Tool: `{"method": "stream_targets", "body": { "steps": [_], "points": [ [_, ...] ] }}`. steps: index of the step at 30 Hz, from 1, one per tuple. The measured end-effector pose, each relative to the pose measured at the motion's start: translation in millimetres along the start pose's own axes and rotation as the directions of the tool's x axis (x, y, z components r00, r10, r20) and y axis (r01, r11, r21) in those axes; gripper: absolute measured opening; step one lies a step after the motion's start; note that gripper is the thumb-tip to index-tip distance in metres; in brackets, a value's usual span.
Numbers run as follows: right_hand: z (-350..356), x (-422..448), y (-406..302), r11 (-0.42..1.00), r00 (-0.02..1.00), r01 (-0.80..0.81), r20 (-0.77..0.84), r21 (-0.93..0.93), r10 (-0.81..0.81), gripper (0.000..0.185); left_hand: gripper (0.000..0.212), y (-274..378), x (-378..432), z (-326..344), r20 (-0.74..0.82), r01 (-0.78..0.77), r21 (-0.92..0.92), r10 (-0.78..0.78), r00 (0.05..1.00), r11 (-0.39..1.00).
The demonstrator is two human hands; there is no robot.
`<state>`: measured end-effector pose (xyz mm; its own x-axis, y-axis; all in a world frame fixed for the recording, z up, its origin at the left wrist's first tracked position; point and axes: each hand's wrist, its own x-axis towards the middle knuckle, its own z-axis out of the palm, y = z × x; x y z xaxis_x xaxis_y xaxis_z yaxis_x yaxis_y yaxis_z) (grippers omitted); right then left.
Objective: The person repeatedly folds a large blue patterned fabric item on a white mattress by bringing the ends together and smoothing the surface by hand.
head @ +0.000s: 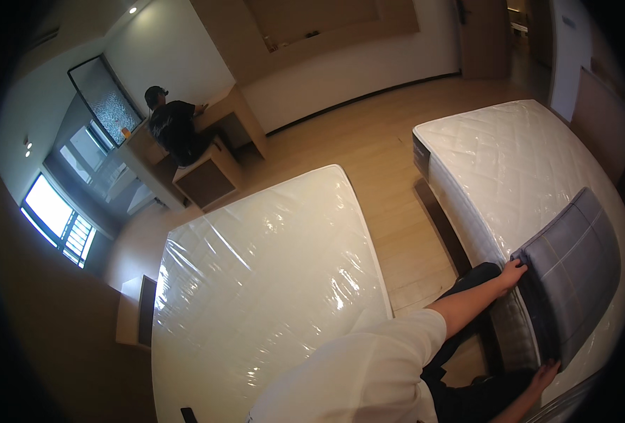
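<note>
A folded grey plaid fabric (582, 269), possibly bedding, lies on the plastic-wrapped white mattress (481, 143) at the right. My left hand (513, 273) grips the fabric's near edge at the upper corner, with the fingers curled over it. At the lower corner of that same edge, my right hand (546, 371) holds the folded layers, its fingers partly hidden by the fabric. The darker side of the stacked folds faces me, between my two hands.
Behind me is a second plastic-wrapped mattress (270, 275), with a black phone-like object (188, 415) on it. A wood-look floor strip (392, 211) runs between the beds. Another person (178, 127) sits at a wooden desk (217, 106). A dark bed-frame rail (442, 222) juts out below the right mattress.
</note>
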<state>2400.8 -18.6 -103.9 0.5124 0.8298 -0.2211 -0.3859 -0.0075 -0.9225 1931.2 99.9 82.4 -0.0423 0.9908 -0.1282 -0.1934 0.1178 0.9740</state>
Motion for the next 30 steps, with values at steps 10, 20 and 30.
{"method": "stream_targets", "body": {
  "steps": [10, 20, 30],
  "points": [
    [121.0, -123.7, -62.2, 0.958, 0.989, 0.113, -0.061, -0.262, -0.133, 0.052, 0.021, 0.3, -4.1, -21.2, 0.013, 0.025, -0.061, -0.025, 1.000, 0.998],
    [117.4, -137.4, -62.6, 0.751, 0.972, 0.044, -0.145, -0.659, -0.184, 0.048, 0.027, -29.6, -3.9, -10.9, -0.176, -0.082, 0.236, 0.126, 0.976, 0.968],
    [99.6, -130.2, -62.5, 0.904, 0.861, -0.096, -0.491, -0.417, -0.135, 0.050, 0.035, 2.9, -23.8, 23.9, -0.360, 0.076, 0.581, 0.173, 0.917, 0.810]
  ]
}}
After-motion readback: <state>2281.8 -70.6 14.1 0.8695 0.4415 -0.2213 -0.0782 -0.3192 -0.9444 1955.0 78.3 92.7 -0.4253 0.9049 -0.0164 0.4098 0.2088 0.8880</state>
